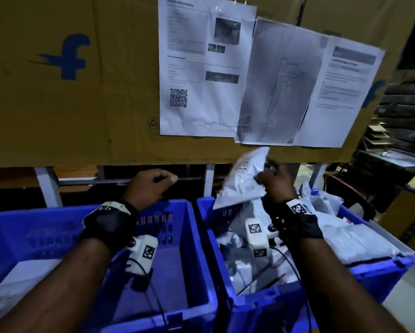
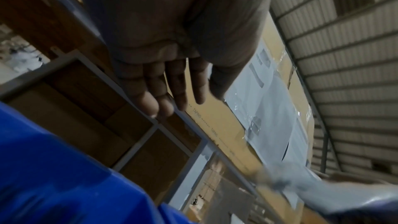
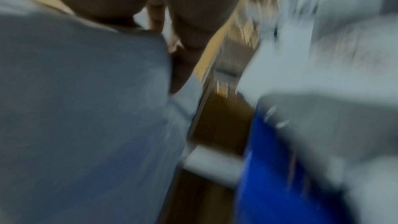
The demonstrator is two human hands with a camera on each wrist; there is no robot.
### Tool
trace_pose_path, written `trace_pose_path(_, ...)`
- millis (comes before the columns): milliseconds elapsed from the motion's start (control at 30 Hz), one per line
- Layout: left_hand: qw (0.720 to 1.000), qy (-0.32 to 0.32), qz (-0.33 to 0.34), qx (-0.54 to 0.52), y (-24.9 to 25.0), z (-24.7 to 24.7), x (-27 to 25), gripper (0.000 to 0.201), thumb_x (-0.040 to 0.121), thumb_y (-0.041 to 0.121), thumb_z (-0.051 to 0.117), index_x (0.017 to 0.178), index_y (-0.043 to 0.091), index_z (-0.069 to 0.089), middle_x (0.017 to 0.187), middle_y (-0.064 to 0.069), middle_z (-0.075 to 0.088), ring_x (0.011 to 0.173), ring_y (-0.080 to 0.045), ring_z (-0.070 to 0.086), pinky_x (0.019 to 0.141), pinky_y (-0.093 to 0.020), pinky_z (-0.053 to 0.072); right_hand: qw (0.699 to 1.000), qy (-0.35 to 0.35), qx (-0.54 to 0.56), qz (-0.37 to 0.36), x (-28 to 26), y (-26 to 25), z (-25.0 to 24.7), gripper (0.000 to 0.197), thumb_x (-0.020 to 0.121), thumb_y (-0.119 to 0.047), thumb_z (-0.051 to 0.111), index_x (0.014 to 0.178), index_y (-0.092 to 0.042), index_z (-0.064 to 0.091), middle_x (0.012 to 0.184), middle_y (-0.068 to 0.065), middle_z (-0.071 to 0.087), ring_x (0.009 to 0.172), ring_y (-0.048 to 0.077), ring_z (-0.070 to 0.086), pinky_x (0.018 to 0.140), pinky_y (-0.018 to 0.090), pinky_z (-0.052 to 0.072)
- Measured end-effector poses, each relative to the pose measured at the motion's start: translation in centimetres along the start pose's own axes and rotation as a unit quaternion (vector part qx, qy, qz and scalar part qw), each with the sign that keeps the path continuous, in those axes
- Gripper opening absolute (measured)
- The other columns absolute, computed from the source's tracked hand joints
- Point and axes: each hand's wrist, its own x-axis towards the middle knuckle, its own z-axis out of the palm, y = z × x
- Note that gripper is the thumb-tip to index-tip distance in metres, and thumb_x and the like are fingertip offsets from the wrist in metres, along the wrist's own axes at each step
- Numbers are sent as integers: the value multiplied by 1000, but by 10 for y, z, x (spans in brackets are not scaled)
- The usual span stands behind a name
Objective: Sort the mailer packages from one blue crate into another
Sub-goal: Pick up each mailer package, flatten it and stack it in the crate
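The right crate (image 1: 381, 267), at 4 o'clock, is piled with mailers; the left crate (image 1: 189, 236), at 7 o'clock, is nearly bare. The right hand (image 1: 277, 181) pinches one grey mailer (image 1: 242, 179) by its edge above the right crate, while the left hand (image 1: 151, 186) hangs loosely curled, holding nothing. The slick film may slip from this edge grip and fall back.

Two smooth blue plastic crates (image 1: 192, 236) are catching light beside a glossy grey plastic mailer (image 1: 242, 181); matt brown cardboard sheeting (image 1: 69, 104) is carrying white paper notices (image 1: 196, 68).
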Motion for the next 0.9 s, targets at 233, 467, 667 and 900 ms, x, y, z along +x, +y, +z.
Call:
trace_pose_path(233,930,-78,-123,-339,-14,4,-8,54,86,51,64,120,9,66,118,-14,70,106,-26,67,93,-48,52,955,-274,62,91,-48,13,87,57,76,34,38,118,-1,52,72,-3,74,62,9,67,58,23,53)
trace_pose_path(467,916,5,-110,-387,-50,-18,-14,42,85,11,69,122,-6,60,119,-25,66,109,-38,65,98,-52,49,908,-374,55,182,-57,25,132,48,64,5,56,109,-7,65,106,26,64,96,37,53,85,48,45)
trace_pose_path(667,929,85,-64,-355,-42,-27,-10,32,90,12,63,119,-1,63,116,-23,68,106,-41,66,93,-54,52,873,-458,11,169,-56,27,155,28,90,-1,64,117,4,61,94,7,76,82,14,70,76,24,57)
trace_pose_path(900,919,190,-36,-343,-42,-50,-8,33,90,18,67,118,0,63,115,-22,69,106,-42,66,93,-63,49,863,-473,23,179,-46,34,182,31,84,8,65,114,0,64,115,17,70,104,29,68,93,39,55)
